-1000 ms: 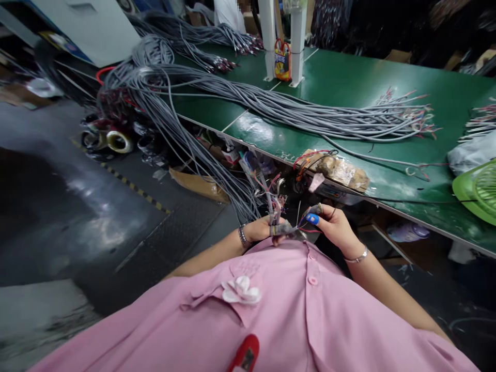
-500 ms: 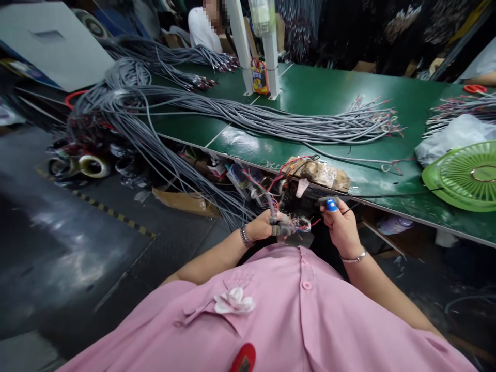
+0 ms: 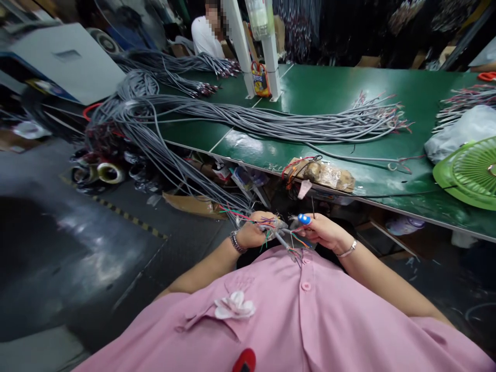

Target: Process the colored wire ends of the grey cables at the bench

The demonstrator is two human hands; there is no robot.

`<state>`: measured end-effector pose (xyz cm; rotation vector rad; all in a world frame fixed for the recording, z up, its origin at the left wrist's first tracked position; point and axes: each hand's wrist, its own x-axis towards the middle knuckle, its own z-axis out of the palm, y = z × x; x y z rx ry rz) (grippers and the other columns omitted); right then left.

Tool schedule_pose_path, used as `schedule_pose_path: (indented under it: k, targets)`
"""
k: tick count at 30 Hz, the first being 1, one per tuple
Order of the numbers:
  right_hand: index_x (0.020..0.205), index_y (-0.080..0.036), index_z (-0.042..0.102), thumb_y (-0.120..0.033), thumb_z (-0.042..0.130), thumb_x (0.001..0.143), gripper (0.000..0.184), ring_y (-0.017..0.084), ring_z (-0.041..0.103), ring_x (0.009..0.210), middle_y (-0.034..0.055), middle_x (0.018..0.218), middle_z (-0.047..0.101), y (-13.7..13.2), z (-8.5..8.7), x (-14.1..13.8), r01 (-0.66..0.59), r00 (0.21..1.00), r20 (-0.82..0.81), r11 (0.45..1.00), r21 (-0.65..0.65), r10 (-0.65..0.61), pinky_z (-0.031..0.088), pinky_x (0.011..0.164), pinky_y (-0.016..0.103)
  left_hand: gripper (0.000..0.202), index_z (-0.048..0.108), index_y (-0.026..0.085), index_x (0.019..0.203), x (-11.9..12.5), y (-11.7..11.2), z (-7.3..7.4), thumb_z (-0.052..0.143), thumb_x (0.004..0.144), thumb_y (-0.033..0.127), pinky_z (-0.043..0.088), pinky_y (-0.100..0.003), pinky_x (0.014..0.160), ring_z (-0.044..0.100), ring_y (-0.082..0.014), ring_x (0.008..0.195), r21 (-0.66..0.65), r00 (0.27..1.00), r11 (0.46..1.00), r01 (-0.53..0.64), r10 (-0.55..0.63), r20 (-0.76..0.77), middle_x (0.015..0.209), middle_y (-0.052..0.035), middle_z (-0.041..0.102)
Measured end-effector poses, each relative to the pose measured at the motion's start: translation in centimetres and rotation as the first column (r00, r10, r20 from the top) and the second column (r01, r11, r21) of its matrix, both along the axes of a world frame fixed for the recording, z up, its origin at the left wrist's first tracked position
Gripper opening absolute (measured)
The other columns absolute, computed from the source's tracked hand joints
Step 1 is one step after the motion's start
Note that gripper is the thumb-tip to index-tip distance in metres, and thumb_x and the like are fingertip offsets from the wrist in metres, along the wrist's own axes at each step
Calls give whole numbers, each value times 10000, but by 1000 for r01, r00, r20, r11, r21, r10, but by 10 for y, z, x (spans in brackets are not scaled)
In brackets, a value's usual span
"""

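Observation:
My left hand (image 3: 256,230) is closed around several grey cables (image 3: 282,239) in front of my shirt. Red, green and purple wire ends stick out on both sides of its fingers. Close beside it on the right, my right hand (image 3: 323,231) is pinched, with a blue cover (image 3: 304,219) on the thumb. Coloured wires (image 3: 300,238) run to its fingertips, which wear grey coverings. From this hand rises a thin dark strip (image 3: 313,205), too fine to identify. Its fingers partly hide the wires they grip.
On the green bench (image 3: 333,93) lies a long bundle of grey cables (image 3: 248,121). A taped block (image 3: 325,174) sits at the front edge. A green fan (image 3: 470,173) and a plastic bag (image 3: 461,132) stand right. Behind the bench is a person in white (image 3: 205,39).
My right hand has moved left and inward, from apart to close beside my left hand. The left hand has turned, and the cable ends now fan out towards my shirt.

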<state>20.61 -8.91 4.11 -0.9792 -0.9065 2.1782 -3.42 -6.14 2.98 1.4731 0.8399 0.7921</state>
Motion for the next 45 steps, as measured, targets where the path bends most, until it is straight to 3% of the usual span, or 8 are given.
schedule_pose_path:
  k: [6, 12, 18, 27, 33, 36, 40, 45]
  targets:
    - [652, -176, 531, -493, 810, 666, 423, 25, 226, 392, -76, 503, 428, 10, -14, -10, 327, 935, 114, 941, 87, -336, 113, 361, 186, 340, 660, 131, 645, -1, 1, 0, 873, 583, 389, 453, -241, 541, 566, -136, 576, 22, 998, 998, 65, -65, 24, 618, -55, 629]
    - [707, -190, 589, -513, 721, 765, 354, 67, 253, 436, -60, 528, 384, 4, -19, 3, 524, 788, 179, 794, 307, -589, 186, 376, 201, 386, 677, 113, 762, 2, 8, -6, 856, 610, 419, 357, -178, 430, 514, -73, 473, -248, 872, 942, -226, 309, 379, 623, -31, 653]
    - [1075, -254, 702, -365, 617, 896, 228, 219, 583, 821, 86, 971, 658, -13, 19, -8, 128, 785, 207, 480, 868, -583, 493, 760, 365, 388, 662, 108, 786, 9, 6, -5, 863, 614, 392, 316, -158, 397, 493, -52, 458, -325, 840, 919, -224, 351, 413, 646, -11, 637]
    - [1067, -236, 674, -295, 557, 932, 188, 245, 602, 1065, 101, 1185, 630, 16, 26, -41, -23, 851, 247, 438, 899, -463, 478, 934, 396, 459, 610, 116, 780, 9, -4, -12, 832, 646, 495, 346, -169, 431, 506, -66, 429, -304, 913, 947, -105, 213, 348, 547, 1, 614]
    - [989, -234, 661, -299, 482, 969, 191, 226, 603, 1008, 102, 1050, 646, 9, 27, -26, -134, 942, 225, 335, 933, -250, 470, 931, 398, 459, 595, 121, 746, 2, -4, -4, 733, 739, 558, 385, -188, 415, 638, -162, 489, -350, 912, 896, 274, -127, 389, 554, -66, 659]
    - [946, -220, 664, -375, 456, 985, 262, 219, 602, 932, 94, 972, 650, 2, 21, -15, -139, 967, 212, 404, 904, -142, 470, 894, 390, 463, 638, 108, 742, 2, -3, -1, 699, 765, 566, 361, -200, 371, 529, -127, 349, -385, 886, 828, 409, -260, 383, 436, -27, 570]
    - [921, -196, 685, -506, 504, 947, 360, 195, 591, 820, 79, 925, 652, -2, -1, 6, -168, 969, 243, 636, 753, -33, 472, 773, 337, 463, 724, 84, 800, 4, 5, 7, 760, 711, 537, 297, -188, 325, 442, -81, 323, -337, 881, 820, 462, -383, 277, 463, -39, 579]
    - [882, -175, 677, -587, 620, 845, 418, 79, 311, 469, -23, 602, 512, 6, -37, 29, 207, 905, 249, 869, 450, -345, 265, 436, 223, 453, 763, 82, 811, -1, 24, 24, 801, 672, 512, 416, -208, 398, 557, -122, 434, -175, 901, 886, 430, -410, 140, 580, -103, 665]
